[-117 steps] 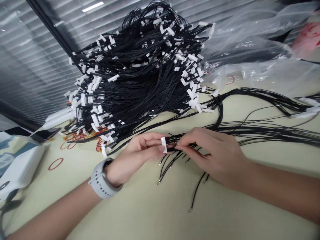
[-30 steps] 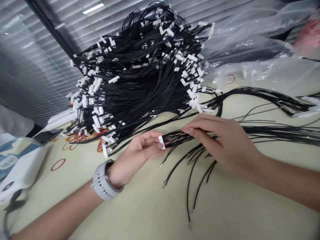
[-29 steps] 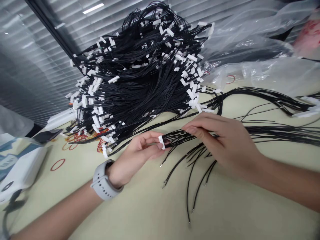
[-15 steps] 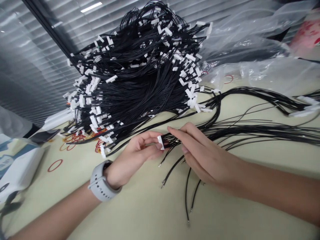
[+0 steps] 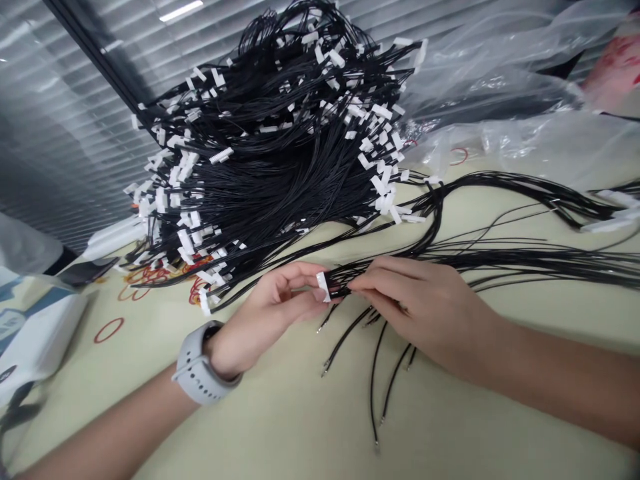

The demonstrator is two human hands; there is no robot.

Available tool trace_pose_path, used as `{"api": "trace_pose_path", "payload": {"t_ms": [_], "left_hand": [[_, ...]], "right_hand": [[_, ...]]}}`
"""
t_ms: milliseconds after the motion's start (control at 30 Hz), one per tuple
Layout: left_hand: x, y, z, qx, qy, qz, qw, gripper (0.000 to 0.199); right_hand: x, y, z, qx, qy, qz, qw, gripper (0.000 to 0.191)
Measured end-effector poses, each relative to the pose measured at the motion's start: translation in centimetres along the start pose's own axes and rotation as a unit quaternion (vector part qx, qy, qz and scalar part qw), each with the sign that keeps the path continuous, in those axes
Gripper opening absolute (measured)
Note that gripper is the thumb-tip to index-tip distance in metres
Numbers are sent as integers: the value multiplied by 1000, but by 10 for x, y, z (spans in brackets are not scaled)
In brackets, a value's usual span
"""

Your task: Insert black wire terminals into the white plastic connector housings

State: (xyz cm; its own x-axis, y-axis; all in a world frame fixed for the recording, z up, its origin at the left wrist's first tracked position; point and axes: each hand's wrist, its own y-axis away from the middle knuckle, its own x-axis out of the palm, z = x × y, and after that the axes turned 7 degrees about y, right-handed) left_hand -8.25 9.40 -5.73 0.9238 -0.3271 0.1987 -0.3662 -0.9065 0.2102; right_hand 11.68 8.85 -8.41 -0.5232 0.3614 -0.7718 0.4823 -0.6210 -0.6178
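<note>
Head view, nearest first: a few loose ends of black wire with shiny tips point toward the near side of the counter. Just past them, the right hand has changed most. Half a second ago it lay flatter over the wires, fingers apart. Now its finger and thumb pinch the wires close beside the white plug; which wire they have is too small to tell. The left hand has hardly moved and holds the plug between thumb and fingers, so the plug stays steady, up above the counter. It looks like the work is now right where wire meets plug. Behind, the bunch runs off to the right. Farther back sit the big pile of wires, clear bags and the blinds.
</note>
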Motion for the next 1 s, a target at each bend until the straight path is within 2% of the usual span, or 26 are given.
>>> {"api": "trace_pose_path", "payload": {"t_ms": [267, 533, 800, 900, 1000], "left_hand": [[3, 0, -1, 10, -41, 8, 999, 17], [0, 1, 0, 14, -33, 19, 999, 18], [2, 3, 1, 21, -43, 41, 998, 18], [3, 2, 0, 36, -43, 41, 998, 18], [4, 0, 0, 36, -41, 17, 998, 17]], "right_hand": [[0, 3, 0, -27, 7, -6, 1000, 19], [-3, -1, 3, -18, -37, -15, 999, 21], [2, -1, 8, -58, -95, -61, 992, 19], [3, -4, 10, -68, -70, -71, 993, 21], [-6, -11, 4, -103, -14, -63, 993, 23]]}}
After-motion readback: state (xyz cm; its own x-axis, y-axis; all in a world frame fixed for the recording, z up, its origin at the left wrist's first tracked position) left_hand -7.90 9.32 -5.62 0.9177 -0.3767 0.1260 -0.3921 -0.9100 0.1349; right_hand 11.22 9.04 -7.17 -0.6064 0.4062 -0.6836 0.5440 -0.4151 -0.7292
